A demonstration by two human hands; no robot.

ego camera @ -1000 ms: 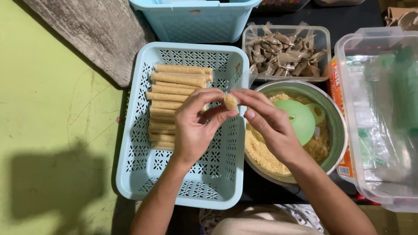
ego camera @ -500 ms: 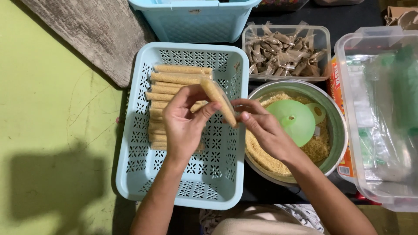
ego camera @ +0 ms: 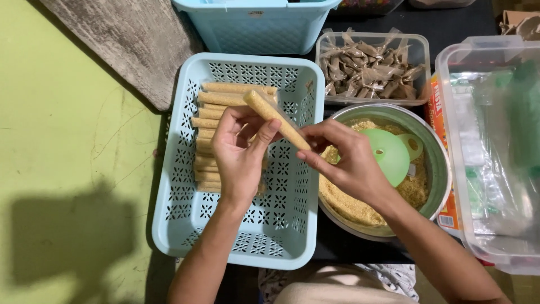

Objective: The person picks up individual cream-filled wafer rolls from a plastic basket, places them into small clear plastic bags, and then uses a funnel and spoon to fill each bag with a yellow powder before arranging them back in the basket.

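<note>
Pinching a long, crumb-filled plastic tube (ego camera: 277, 120) between them, the left hand (ego camera: 241, 153) and right hand (ego camera: 350, 163) are held above the pale blue perforated basket (ego camera: 284, 225), fingers closed on its two ends. The tube is best kept level so it can be laid parallel beside the stacked filled tubes (ego camera: 216, 121). Just right, a metal bowl of crumbs (ego camera: 440, 169) with a green funnel (ego camera: 388, 155) is crowded close; beyond, a tray of twisted packets (ego camera: 371, 67) is seen.

Pale-blue lattice basket (ego camera: 281, 236), tan stick (ego camera: 275, 118)

Red-orange printed packet (ego camera: 436, 112) wedged between metal bowl (ego camera: 439, 169) and clear tub (ego camera: 450, 62).
</note>
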